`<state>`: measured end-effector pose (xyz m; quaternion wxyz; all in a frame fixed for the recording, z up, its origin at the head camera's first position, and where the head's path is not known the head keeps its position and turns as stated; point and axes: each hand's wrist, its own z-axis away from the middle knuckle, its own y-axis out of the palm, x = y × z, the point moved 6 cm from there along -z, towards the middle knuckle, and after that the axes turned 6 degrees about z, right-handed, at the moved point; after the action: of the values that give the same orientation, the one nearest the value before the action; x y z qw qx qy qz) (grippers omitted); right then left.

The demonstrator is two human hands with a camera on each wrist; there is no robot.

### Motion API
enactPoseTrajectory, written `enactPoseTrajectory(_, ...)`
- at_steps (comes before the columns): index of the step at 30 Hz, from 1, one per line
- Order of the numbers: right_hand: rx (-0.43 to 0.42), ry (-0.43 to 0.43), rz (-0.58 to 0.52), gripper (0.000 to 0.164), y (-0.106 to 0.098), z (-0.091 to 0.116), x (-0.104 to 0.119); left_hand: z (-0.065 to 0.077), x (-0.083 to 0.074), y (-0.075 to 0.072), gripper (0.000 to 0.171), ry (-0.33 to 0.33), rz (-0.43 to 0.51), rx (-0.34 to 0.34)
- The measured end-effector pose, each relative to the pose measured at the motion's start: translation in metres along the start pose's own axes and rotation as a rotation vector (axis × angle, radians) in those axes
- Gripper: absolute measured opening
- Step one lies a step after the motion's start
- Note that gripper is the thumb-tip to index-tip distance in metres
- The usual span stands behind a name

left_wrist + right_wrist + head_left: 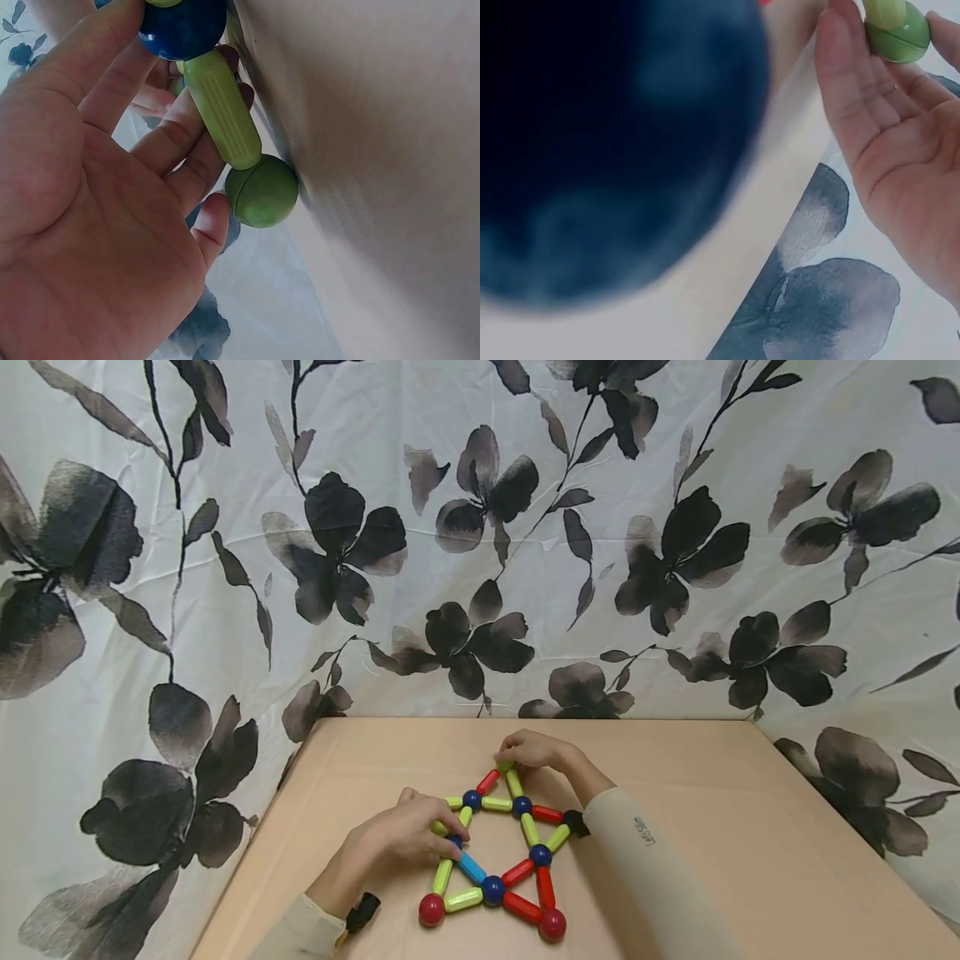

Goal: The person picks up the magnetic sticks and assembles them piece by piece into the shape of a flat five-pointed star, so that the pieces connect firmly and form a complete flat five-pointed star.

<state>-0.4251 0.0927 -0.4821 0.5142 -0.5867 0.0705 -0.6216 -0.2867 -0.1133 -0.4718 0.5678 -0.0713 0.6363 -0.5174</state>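
A star-shaped frame of magnetic rods and balls lies on the table. My left hand (401, 833) grips it at its left side, thumb and finger on a blue ball (184, 30). A yellow-green rod (223, 112) runs from that ball to a green ball (262, 191) near the little finger. At the star's far tip, my right hand (534, 750) pinches another green ball (900, 34) between thumb and fingers. Two red balls (432, 910) form the near tips. A light-blue rod (471, 867) and red rods (517, 872) join the inner blue balls (492, 890).
The tan table (712, 860) ends at a flower-patterned cloth (465, 568) behind. Black wrist cameras sit on both wrists; the right one (576, 823) covers the star's right tip. A blurred dark blue ball (615, 150) fills much of the right wrist view.
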Motion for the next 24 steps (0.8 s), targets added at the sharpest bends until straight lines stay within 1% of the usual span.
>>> enactPoseTrajectory(3, 0.027, 0.013, -0.072, 0.026, 0.0022, 0.0010, -0.0007, 0.0007, 0.0002, -0.0001, 0.018, 0.002, 0.004, -0.001)
enactPoseTrajectory(6, 0.045, 0.027, -0.116, 0.026, 0.0044, 0.0006, -0.0018, 0.0011, 0.0002, 0.0001, 0.018, 0.005, 0.005, 0.001)
enactPoseTrajectory(17, 0.063, 0.026, -0.087, 0.027, 0.0056, 0.0005, 0.0037, 0.0016, -0.0011, -0.0017, 0.019, 0.010, 0.005, -0.004)
enactPoseTrajectory(24, 0.075, -0.005, -0.073, 0.026, 0.0066, 0.0013, 0.0037, 0.0010, 0.0016, -0.0010, 0.018, 0.011, 0.002, -0.002)
